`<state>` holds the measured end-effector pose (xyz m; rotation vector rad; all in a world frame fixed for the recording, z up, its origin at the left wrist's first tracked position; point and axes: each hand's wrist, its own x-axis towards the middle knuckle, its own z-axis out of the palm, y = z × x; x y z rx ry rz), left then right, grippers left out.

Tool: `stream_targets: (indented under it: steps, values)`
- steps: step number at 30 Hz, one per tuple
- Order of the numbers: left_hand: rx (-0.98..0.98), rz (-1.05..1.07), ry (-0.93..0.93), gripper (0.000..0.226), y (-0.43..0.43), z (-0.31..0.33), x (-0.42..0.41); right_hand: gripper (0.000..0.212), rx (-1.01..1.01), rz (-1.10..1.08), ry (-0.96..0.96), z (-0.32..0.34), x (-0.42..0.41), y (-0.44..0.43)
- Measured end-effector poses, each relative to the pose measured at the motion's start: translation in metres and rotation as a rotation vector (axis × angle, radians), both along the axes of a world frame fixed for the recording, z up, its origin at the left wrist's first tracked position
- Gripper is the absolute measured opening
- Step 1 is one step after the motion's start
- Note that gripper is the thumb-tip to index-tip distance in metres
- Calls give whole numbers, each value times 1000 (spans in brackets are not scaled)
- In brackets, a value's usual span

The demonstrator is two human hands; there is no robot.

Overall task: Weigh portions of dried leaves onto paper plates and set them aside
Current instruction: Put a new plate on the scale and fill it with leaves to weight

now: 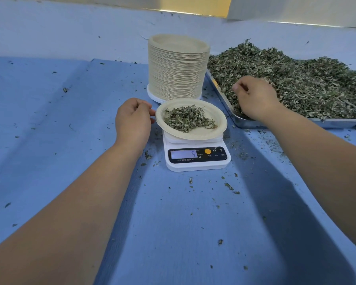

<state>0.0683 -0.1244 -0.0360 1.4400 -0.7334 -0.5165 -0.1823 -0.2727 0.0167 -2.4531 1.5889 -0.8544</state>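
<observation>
A paper plate (218, 128) with a small heap of dried leaves (188, 118) sits on a white digital scale (197, 159) whose display reads 5. My left hand (133, 120) pinches the plate's left rim with thumb and fingers. My right hand (255, 97) reaches into the metal tray (247, 122) at the right, fingers curled among the large pile of dried leaves (296, 79); whether it holds any is hidden. A tall stack of paper plates (177, 66) stands behind the scale.
A blue cloth (49, 120) covers the table, strewn with leaf crumbs around the scale and tray. A wall and a white panel (296, 9) run along the far edge.
</observation>
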Motion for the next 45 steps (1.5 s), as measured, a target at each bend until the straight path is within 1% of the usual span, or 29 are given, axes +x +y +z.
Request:
stream_targets:
  steps: [2, 6, 10, 13, 19, 21, 24, 26, 28, 31, 34, 36, 38, 41, 45]
  values:
    - [2, 0, -2, 19, 0, 0, 0, 25, -9, 32, -25, -2, 0, 1]
    - [1, -9, -1, 18, 1, 1, 0, 29, -51, 24, -51, -4, 1, 0]
    - [13, -9, -3, 18, 2, 2, 0, 33, -71, 21, -36, -6, 2, 0]
    - [14, -5, -7, 18, 2, 2, 0, 33, -94, 12, -96, -6, 2, 2]
    - [8, -5, -3, 19, 1, 2, -1, 35, -104, 11, -294, 5, 11, 11]
    - [8, -3, -1, 19, 0, 2, 0, 34, -66, 15, -436, 16, 22, 16]
    - [7, -5, -5, 20, 0, 1, -1, 31, 52, 31, -713, 31, 42, 29]
    - [3, -2, -10, 21, 0, 1, -1, 31, 104, 83, -781, 37, 55, 39]
    - [-1, 3, -13, 22, 0, 1, 0, 31, 91, 143, -749, 37, 66, 46]
    - [-2, 4, -10, 21, 0, 1, 0, 27, 79, 202, -615, 32, 77, 51]
    - [2, 6, -7, 22, 0, 1, 1, 26, 241, 283, -500, 25, 78, 52]
    - [0, 8, -2, 22, 0, 1, 1, 26, 332, 295, -430, 24, 77, 52]
    - [3, 9, 3, 22, 0, 0, 0, 26, 345, 274, -381, 23, 75, 50]
    - [10, 11, 3, 22, 0, 0, 0, 24, 384, 291, -371, 22, 69, 50]
    - [6, 10, 3, 22, 0, 0, 0, 18, 328, 299, -267, 26, 57, 51]
